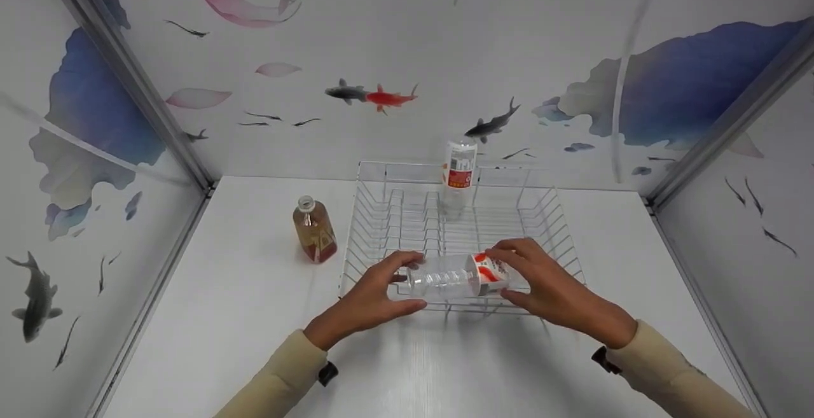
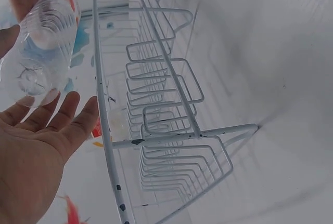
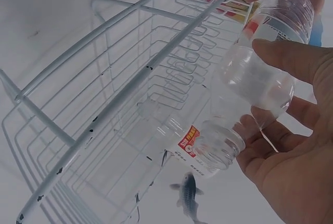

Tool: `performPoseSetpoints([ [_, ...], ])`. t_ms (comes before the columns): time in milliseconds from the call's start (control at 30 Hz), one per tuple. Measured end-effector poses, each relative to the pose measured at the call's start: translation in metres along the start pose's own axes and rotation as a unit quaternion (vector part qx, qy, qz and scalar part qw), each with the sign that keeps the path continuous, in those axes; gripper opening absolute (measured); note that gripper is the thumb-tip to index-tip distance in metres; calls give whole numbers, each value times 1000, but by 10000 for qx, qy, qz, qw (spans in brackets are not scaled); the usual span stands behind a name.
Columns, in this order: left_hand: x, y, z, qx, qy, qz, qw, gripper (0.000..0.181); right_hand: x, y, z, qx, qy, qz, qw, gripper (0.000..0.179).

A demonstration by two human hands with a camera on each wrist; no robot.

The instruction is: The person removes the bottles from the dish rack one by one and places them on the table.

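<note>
A clear plastic bottle (image 1: 443,276) with a white and orange label lies sideways above the front of the white wire rack (image 1: 356,227). My right hand (image 1: 550,287) grips its neck end, with the thumb (image 3: 283,55) across one side and fingers under the other. At the ridged base end is my left hand (image 1: 365,300), thumb and fingers spread around it. In the left wrist view, the fairly straight fingers (image 2: 65,112) reach the rim of the base (image 2: 31,81). Another clear bottle (image 1: 459,170), with a red and white label, stands upright at the rack's back.
Left of the rack, an uncapped bottle (image 1: 316,230) with amber and reddish colouring stands on the white table (image 1: 254,316). Printed panels (image 1: 407,42) with fish and petals enclose the back and sides. The rack has raised wire dividers (image 2: 166,83) and chipped coating.
</note>
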State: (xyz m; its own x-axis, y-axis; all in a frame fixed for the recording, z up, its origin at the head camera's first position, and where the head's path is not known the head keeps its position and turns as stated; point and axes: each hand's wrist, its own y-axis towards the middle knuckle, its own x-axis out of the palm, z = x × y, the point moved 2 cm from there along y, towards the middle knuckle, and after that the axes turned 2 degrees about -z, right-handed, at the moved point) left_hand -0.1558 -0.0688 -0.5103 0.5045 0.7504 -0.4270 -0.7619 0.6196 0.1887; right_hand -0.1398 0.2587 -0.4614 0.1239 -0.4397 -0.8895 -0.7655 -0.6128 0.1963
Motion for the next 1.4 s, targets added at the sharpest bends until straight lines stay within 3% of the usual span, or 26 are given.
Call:
performPoseSetpoints([
  [200,3,4,3,24,244,-30,9997,74,1,0,-2,17,38,39,10000,83],
  [533,2,6,5,66,384,-93,9992,72,1,0,-4,-371,-9,250,9990,83],
  [1000,6,10,6,-13,446,-212,9988,73,1,4,-10,-235,94,139,9996,82],
  [1400,7,16,10,84,776,-213,9967,66,1,8,-14,-647,-33,262,9976,80],
])
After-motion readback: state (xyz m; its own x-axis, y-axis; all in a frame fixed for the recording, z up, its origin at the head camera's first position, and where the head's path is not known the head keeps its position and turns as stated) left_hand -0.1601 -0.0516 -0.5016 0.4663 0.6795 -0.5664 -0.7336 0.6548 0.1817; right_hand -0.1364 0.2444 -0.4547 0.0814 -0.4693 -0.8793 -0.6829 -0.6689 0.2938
